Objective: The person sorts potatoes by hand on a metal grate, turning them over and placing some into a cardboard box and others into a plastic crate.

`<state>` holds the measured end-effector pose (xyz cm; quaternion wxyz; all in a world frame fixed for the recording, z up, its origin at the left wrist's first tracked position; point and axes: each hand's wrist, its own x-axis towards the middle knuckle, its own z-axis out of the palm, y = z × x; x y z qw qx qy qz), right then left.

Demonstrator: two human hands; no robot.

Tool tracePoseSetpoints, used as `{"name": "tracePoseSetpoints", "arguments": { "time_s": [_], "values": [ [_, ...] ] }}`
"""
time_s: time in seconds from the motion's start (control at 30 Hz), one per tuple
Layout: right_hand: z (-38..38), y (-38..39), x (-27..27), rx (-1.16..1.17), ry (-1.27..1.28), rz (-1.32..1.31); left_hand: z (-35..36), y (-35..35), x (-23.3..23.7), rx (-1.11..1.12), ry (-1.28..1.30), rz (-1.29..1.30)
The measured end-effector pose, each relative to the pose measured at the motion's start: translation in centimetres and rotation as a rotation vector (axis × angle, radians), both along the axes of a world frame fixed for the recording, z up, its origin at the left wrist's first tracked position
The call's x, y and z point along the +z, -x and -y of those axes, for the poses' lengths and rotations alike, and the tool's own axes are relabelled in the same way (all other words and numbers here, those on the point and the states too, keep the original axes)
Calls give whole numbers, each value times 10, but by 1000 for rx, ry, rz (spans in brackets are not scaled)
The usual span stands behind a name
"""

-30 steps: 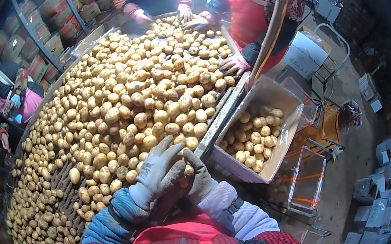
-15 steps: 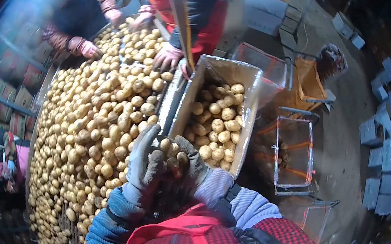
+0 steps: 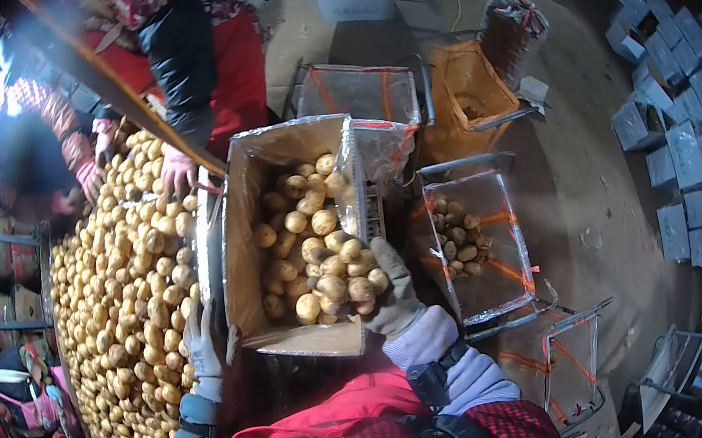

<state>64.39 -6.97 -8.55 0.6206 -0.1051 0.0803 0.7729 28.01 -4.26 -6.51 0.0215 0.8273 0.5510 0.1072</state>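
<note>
My left hand, in a grey work glove, is beside the near left corner of the cardboard box. Its fingers stretch along the edge of the potato heap, with no potato visible in it. At the right rim of the box, my gloved right hand curls round the outer side of a cluster of potatoes. These overlap the rim and hang over the potatoes inside the box. Its palm is hidden behind the cluster.
Across the heap, co-workers' pinkish gloved hands rest among potatoes. A metal-edged strip runs between heap and box. On my right stand a wire-framed bin with some potatoes and an orange-lined bin. White cartons are stacked farther off.
My hands have separated: the right moved to the box's right side with potatoes, the left dropped to the heap's edge. My view turned right, and the box now appears tilted and farther left.
</note>
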Motion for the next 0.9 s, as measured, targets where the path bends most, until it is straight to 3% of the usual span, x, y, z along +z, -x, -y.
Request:
{"name": "tracePoseSetpoints", "arguments": {
  "time_s": [0.03, 0.1, 0.17, 0.3, 0.37, 0.4, 0.43, 0.47, 0.6, 0.67, 0.7, 0.73, 0.77, 0.8, 0.9],
  "values": [
    [2, -17, 4, -30, -87, -12, -1, 5, -8, 29, 20, -79],
    [4, -39, 29, -182, 86, 128, 0, -6, 3, 59, 56, -45],
    [6, -67, -39, -254, -70, 20, 0, -7, 3, 70, 61, -67],
    [-26, -105, 12, -447, 178, 255, -1, -9, -3, 79, 34, -119],
    [-65, -126, 17, -427, -105, 431, -2, -12, -1, 75, 17, -82],
    [-87, -122, 30, -547, 216, 364, -2, -11, 0, 86, 23, -77],
    [-111, -139, 23, -473, 52, 372, -3, -14, 2, 98, 31, -72],
    [-149, -165, -27, -476, -189, 354, -3, -18, 6, 83, 7, -93],
    [-256, -208, -77, -367, -13, 500, -5, -20, 12, 79, -12, -62],
    [-287, -248, -159, -271, -12, 564, -9, -29, 22, 59, -5, -29],
    [-294, -288, -236, -149, -169, 520, -10, -31, 28, 92, 19, -12],
    [-260, -207, -104, -335, 281, 666, -10, -29, 30, 83, 45, -1],
    [-266, -232, -159, -296, -269, 499, -11, -24, 29, 93, 74, 8],
    [-273, -229, -148, -129, -575, 324, -9, -21, 29, 93, 18, 34],
    [-242, -194, -105, -91, -467, 409, -1, -10, 17, 123, -45, -8]
  ]
}}
